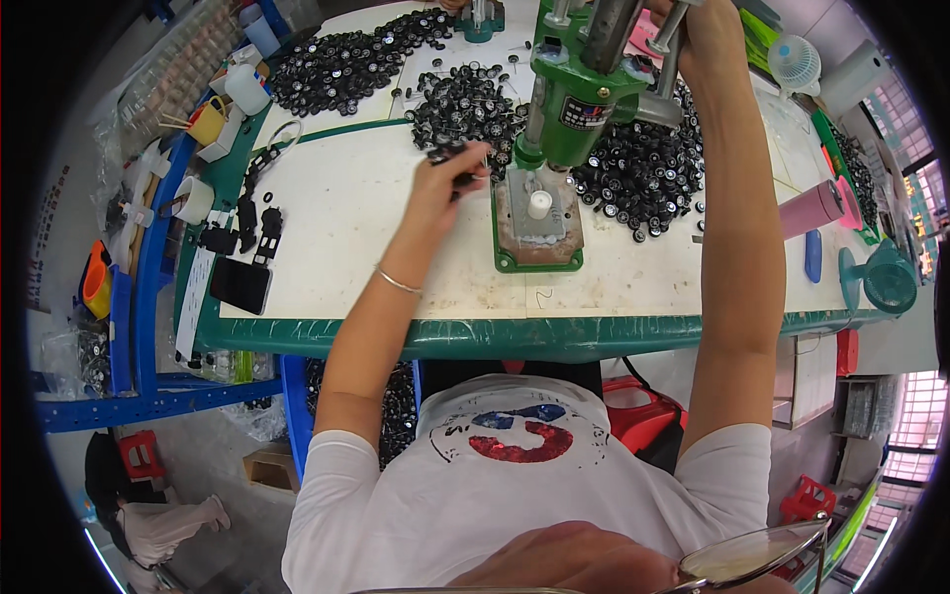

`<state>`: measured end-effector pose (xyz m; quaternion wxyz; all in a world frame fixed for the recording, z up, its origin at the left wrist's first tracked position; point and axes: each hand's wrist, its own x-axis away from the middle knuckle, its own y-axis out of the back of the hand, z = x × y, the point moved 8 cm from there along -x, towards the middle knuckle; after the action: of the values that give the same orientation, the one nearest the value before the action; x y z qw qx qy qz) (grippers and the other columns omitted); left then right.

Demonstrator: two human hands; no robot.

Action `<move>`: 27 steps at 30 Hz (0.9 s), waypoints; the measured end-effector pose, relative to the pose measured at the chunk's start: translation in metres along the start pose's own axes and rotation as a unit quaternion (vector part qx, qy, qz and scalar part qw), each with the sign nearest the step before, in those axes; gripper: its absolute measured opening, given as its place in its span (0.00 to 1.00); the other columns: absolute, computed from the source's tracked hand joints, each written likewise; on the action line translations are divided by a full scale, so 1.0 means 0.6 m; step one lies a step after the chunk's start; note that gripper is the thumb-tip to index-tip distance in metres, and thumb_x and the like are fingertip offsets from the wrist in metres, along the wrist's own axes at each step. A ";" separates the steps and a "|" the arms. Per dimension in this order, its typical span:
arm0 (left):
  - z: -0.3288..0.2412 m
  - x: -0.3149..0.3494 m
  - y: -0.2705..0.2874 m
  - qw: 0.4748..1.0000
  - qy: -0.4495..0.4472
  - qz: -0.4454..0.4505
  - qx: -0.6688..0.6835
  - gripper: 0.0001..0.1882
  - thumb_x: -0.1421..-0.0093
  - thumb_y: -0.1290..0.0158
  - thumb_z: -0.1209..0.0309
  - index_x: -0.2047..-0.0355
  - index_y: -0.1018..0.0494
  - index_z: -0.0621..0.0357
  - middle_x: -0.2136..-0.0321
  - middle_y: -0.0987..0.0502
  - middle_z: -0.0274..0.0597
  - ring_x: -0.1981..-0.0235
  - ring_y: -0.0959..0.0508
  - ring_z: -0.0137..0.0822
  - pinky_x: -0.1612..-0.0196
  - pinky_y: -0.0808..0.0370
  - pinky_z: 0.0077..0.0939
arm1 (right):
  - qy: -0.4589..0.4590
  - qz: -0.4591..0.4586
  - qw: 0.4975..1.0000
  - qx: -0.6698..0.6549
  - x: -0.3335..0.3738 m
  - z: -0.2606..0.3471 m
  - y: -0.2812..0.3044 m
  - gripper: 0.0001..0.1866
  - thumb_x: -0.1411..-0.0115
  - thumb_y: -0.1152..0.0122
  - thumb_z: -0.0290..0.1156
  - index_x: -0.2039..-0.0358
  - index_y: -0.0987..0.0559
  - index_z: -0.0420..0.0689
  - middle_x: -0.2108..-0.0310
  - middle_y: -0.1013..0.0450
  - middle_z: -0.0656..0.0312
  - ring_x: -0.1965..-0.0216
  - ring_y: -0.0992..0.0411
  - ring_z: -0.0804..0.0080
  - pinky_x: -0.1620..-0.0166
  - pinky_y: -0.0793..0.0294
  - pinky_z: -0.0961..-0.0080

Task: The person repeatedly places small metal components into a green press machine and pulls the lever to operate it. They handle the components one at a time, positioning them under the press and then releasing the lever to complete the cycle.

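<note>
A green hand press (584, 129) stands at the table's middle, with a white round plastic piece (539, 205) upright on its metal base plate (559, 226). Left of the press column, my left hand (445, 178) is closed around small black parts that look like wheels. Its fingers partly hide them. At the upper right, my right hand (711, 40) grips the metal lever (669, 54) of the press, some of its fingers cut off by the picture's top. Loose black wheels with metal centres lie in a left heap (460, 109) and a right heap (648, 173) beside the press.
Another black heap (336, 74) lies at the far left, near a second small press (480, 22). A phone (240, 286) and black strap-like gear (267, 233) rest at the left. On the right are a pink cup (811, 210) and a teal fan (881, 277).
</note>
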<state>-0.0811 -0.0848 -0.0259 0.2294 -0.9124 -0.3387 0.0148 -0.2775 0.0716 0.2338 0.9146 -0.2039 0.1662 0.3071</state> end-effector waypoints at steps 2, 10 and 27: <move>-0.013 -0.009 0.060 0.986 -0.018 -0.050 -0.159 0.14 0.52 0.34 0.65 0.69 0.21 0.62 0.78 0.22 0.36 0.78 0.25 0.25 0.76 0.31 0.17 | 0.004 -0.051 0.999 0.006 0.055 -0.007 -0.009 0.16 0.35 0.48 0.44 0.65 0.23 0.44 0.79 0.32 0.72 0.82 0.35 0.83 0.78 0.36 0.86; -0.018 -0.055 0.035 0.786 -0.189 -0.041 -0.588 0.17 0.57 0.35 0.65 0.78 0.27 0.66 0.78 0.22 0.55 0.75 0.21 0.50 0.71 0.26 0.37 | -0.126 -0.006 0.937 0.325 0.231 -0.130 0.197 0.09 0.40 0.42 0.35 0.65 0.21 0.42 0.80 0.30 0.68 0.80 0.35 0.82 0.74 0.35 0.83; -0.009 0.019 -0.025 0.997 -0.037 0.060 -0.037 0.07 0.47 0.40 0.75 0.68 0.26 0.61 0.74 0.22 0.40 0.77 0.26 0.24 0.83 0.41 0.12 | 0.038 0.083 0.815 0.573 0.359 -0.188 0.185 0.06 0.45 0.41 0.23 0.65 0.24 0.42 0.67 0.29 0.59 0.68 0.27 0.63 0.65 0.27 0.70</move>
<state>-0.0804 -0.0700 -0.0133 0.1817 -0.9379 -0.2915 0.0495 -0.2045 0.2052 0.0141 0.8300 0.3600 0.3626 0.2236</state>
